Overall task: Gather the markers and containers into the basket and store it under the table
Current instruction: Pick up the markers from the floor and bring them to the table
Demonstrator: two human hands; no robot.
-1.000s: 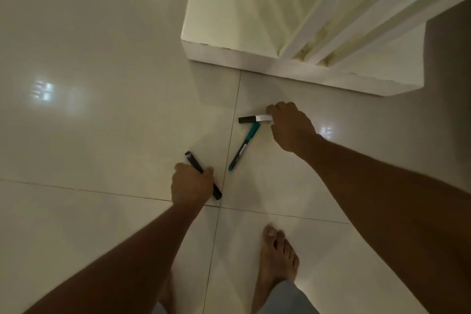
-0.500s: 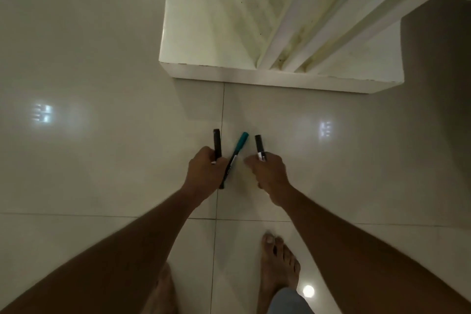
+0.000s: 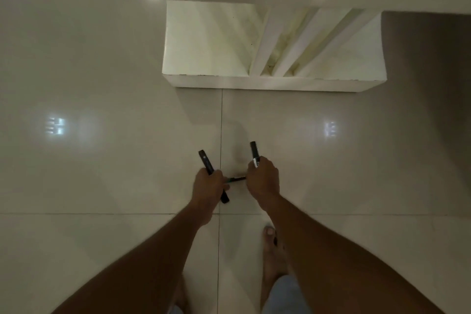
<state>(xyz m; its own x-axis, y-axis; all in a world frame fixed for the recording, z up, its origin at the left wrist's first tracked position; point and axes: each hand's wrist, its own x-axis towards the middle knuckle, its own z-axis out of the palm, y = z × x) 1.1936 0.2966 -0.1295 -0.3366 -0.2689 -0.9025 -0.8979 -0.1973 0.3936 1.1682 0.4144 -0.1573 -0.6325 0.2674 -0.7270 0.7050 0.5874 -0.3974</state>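
Mid-gathering: left hand [image 3: 207,186] fingers pinching a black marker [image 3: 207,162], right hand [image 3: 262,178] another marker [image 3: 254,153], teal marker [image 3: 235,179] bridging at 3 o'clock; next, probably finding the unseen basket.

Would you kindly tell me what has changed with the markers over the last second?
All three markers have come up off the floor. The left hand now holds the black marker, the right hand the black-and-white marker, and the teal marker spans between both grips. The white step and bare feet stayed put.
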